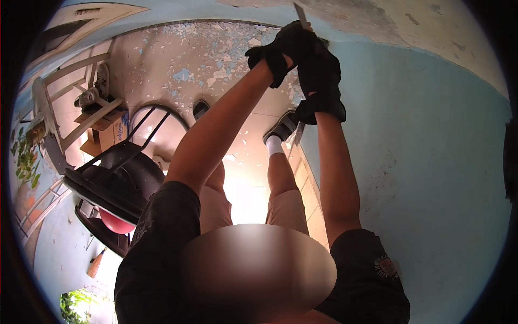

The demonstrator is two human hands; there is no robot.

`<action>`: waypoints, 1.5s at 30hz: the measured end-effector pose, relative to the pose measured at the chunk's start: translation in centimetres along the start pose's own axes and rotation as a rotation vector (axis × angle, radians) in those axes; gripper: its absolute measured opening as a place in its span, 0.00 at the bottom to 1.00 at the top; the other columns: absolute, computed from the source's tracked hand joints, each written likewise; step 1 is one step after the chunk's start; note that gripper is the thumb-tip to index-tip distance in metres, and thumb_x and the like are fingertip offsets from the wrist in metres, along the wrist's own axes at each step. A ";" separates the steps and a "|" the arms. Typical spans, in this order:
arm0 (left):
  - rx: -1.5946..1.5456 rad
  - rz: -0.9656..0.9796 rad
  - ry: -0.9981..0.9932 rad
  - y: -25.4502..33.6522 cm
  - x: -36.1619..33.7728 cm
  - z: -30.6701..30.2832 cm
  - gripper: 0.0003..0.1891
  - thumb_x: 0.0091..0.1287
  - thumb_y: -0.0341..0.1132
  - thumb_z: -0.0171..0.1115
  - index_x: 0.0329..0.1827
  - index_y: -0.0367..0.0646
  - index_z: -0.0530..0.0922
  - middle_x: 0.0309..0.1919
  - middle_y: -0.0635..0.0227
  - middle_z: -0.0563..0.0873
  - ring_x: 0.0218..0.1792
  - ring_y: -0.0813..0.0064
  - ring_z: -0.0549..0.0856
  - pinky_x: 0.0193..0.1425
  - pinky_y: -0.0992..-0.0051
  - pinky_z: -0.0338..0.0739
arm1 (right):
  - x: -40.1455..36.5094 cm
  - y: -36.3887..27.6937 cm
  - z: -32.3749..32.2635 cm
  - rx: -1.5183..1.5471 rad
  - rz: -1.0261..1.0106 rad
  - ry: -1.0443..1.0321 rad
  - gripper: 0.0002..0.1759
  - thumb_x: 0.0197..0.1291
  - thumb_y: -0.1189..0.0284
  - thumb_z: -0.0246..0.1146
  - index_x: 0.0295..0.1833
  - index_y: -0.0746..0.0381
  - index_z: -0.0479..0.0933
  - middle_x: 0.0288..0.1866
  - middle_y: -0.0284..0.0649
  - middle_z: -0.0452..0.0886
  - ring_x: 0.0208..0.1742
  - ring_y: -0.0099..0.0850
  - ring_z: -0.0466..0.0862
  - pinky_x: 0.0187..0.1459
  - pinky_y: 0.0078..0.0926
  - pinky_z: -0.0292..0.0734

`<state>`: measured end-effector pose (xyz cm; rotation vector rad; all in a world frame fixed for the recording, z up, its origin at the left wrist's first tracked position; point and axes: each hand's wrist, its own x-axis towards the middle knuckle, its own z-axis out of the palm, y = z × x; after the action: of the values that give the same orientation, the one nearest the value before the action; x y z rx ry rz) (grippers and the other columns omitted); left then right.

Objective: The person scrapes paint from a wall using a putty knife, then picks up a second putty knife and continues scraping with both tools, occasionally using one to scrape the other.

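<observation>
My left hand (288, 47) and my right hand (319, 73), both in black gloves, are raised and pressed together near the top of the view. A thin flat grey blade, seemingly a scraper (301, 16), sticks up beyond them, close to the wall. The scraper's handle is hidden by the gloves. Its line runs down into my right hand, whose fingers look closed around it. My left hand is closed over the same spot, with a fingertip at the base of the blade. Above and right of the hands is a worn, patchy surface (377, 19) over the light blue wall (421, 119).
Paint flakes (216, 54) litter the floor around my sandalled feet (281, 128). At the left stand a black chair (116, 178), a cardboard box (113, 132) and a white rack (81, 67) with shoes (89, 97). A pink rounded object (115, 221) and a broom (97, 263) are lower left.
</observation>
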<state>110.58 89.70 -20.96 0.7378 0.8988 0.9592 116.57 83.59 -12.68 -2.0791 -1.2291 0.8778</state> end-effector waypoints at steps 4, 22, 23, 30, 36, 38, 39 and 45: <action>0.616 -0.157 0.076 1.8 -0.9 -3.6 0.16 0.72 0.40 0.48 0.39 0.38 0.79 0.28 0.63 0.83 0.32 0.71 0.82 0.40 0.75 0.75 | 0.6 -0.8 2.2 0.026 0.009 -0.167 0.21 0.66 0.54 0.51 0.55 0.53 0.78 0.48 0.47 0.82 0.52 0.47 0.80 0.52 0.34 0.75; 1.617 0.419 -0.268 -4.5 8.1 -17.3 0.08 0.61 0.41 0.55 0.30 0.51 0.81 0.32 0.67 0.85 0.39 0.68 0.84 0.45 0.69 0.76 | 8.7 2.4 16.1 -0.405 -0.427 -0.095 0.18 0.61 0.61 0.50 0.44 0.60 0.80 0.44 0.52 0.83 0.49 0.48 0.82 0.53 0.42 0.75; 1.871 0.177 -0.421 -2.9 8.3 -17.3 0.08 0.61 0.39 0.55 0.31 0.51 0.81 0.32 0.67 0.85 0.39 0.68 0.83 0.45 0.69 0.76 | 9.4 3.0 17.7 -0.425 -0.423 -0.084 0.18 0.61 0.61 0.50 0.44 0.60 0.80 0.43 0.51 0.83 0.49 0.48 0.82 0.53 0.42 0.75; 1.965 0.860 -0.221 -5.9 10.3 -21.9 0.07 0.61 0.42 0.56 0.34 0.54 0.82 0.32 0.69 0.86 0.39 0.72 0.84 0.47 0.69 0.75 | 8.0 1.0 17.5 -0.315 -0.387 -0.049 0.16 0.60 0.61 0.53 0.42 0.57 0.81 0.41 0.52 0.83 0.48 0.48 0.82 0.52 0.41 0.76; 1.951 0.496 -0.416 -4.0 7.4 -20.3 0.09 0.64 0.42 0.52 0.39 0.53 0.79 0.38 0.68 0.85 0.45 0.73 0.82 0.51 0.68 0.73 | 6.6 0.9 17.9 -0.274 -0.410 -0.125 0.15 0.62 0.60 0.53 0.41 0.58 0.78 0.40 0.48 0.83 0.45 0.47 0.82 0.46 0.41 0.77; 1.016 0.589 -0.228 -9.8 10.1 -23.9 0.08 0.64 0.41 0.52 0.34 0.53 0.79 0.35 0.70 0.85 0.43 0.73 0.83 0.50 0.69 0.73 | 6.7 0.0 18.1 -0.212 -0.380 -0.093 0.15 0.63 0.60 0.52 0.43 0.58 0.78 0.41 0.48 0.83 0.46 0.47 0.81 0.46 0.41 0.77; 0.955 0.580 -0.304 -8.7 10.2 -23.9 0.08 0.64 0.40 0.51 0.34 0.52 0.79 0.34 0.69 0.85 0.41 0.72 0.83 0.50 0.69 0.73 | 7.0 0.1 18.8 -0.158 -0.398 -0.066 0.15 0.63 0.60 0.52 0.44 0.58 0.78 0.41 0.47 0.83 0.46 0.47 0.81 0.47 0.40 0.77; 1.736 0.613 -0.291 -4.0 8.3 -21.7 0.06 0.64 0.35 0.51 0.34 0.51 0.78 0.32 0.65 0.83 0.38 0.71 0.82 0.51 0.70 0.72 | 8.0 2.5 19.6 -0.445 -0.458 -0.110 0.14 0.63 0.62 0.53 0.43 0.57 0.79 0.41 0.48 0.83 0.45 0.48 0.82 0.45 0.39 0.78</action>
<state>95.13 98.52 -36.49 2.6508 1.1362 0.3066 105.72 92.47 -28.81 -1.9469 -2.0053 0.5434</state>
